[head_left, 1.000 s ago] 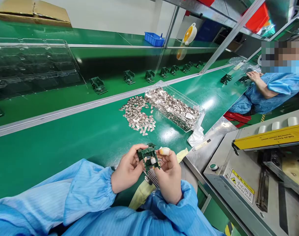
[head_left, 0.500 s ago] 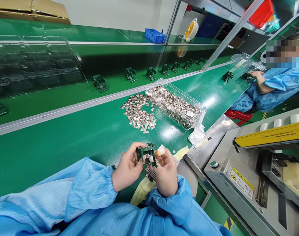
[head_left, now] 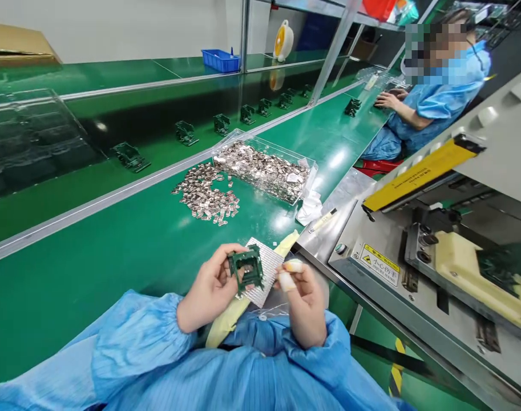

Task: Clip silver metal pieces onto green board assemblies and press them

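In my left hand (head_left: 206, 291) is a dark green plastic frame-like part (head_left: 257, 271), tilted above the table edge, with fingers and thumb closed on its left side. My right hand (head_left: 307, 302) is just right of it, apart from it. White and yellowish covers wrap the thumb and index fingertip, which are pinched together; anything between them is too small to make out. Behind the hands lies a grey ribbed sheet (head_left: 269, 265) over a pale yellow strip (head_left: 221, 328). Farther off is a loose heap of small metal pieces (head_left: 204, 194).
A clear box (head_left: 305, 185) full of metal pieces stands beyond the heap. Several green parts (head_left: 186, 132) line the dark strip behind the rail. At right is a machine (head_left: 346, 265) with a yellow bar (head_left: 418, 174). A co-worker (head_left: 414, 108) sits at the far right.
My right hand has moved right, away from the green part, which my left hand still holds and has turned somewhat. The view has swung right, showing more of the machine.
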The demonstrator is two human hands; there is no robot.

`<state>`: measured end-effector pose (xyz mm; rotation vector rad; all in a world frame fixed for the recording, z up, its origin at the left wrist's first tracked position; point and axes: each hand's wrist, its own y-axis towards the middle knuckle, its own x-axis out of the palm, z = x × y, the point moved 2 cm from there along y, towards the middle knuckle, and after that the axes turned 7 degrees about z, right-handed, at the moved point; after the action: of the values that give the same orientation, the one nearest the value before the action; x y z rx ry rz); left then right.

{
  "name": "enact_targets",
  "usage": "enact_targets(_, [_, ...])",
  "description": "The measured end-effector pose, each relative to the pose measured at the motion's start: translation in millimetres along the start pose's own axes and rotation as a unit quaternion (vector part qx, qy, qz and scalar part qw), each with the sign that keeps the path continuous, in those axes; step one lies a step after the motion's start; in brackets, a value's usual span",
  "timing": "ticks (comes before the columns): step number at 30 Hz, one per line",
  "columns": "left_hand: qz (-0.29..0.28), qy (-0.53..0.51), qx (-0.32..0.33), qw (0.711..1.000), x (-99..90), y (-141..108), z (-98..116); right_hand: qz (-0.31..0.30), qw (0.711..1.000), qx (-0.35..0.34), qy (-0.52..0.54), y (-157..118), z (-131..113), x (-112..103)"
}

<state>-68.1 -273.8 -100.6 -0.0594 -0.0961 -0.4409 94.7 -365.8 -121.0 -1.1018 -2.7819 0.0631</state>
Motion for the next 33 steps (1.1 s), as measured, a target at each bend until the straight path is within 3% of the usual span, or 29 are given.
enact_targets(2, [0.007,-0.021,-0.022,0.999,2.0,15,1,0.064,0.998,0.013,-0.020,9,19,-27])
enact_targets(4, [0.004,-0.031,-0.036,0.999,8.9,30,0,0.063,0.997,0.046,-0.027,15,38,-41])
enact_targets(8, [-0.027,-0.018,-0.017,0.999,31.2,49,-8,0.004,0.998,0.067,-0.008,15,51,-27])
enact_targets(12, [-0.024,-0.001,-0.005,1.000,39.7,52,-22,0.006,0.998,0.047,0.032,10,48,-9])
enact_targets(18, [-0.056,0.027,-0.005,0.998,32.2,51,-35,-0.035,0.993,0.085,0.078,18,48,-14])
enact_targets(26, [-0.040,0.046,0.012,0.998,26.9,50,-40,-0.079,0.967,0.205,0.128,24,5,-17])
enact_targets(29, [-0.046,0.025,0.014,0.999,27.6,50,-39,-0.081,0.981,0.156,0.084,23,-3,-13])
enact_targets(33, [-0.070,-0.008,0.010,0.997,29.7,48,-36,-0.070,0.995,-0.023,-0.073,23,-11,-6])
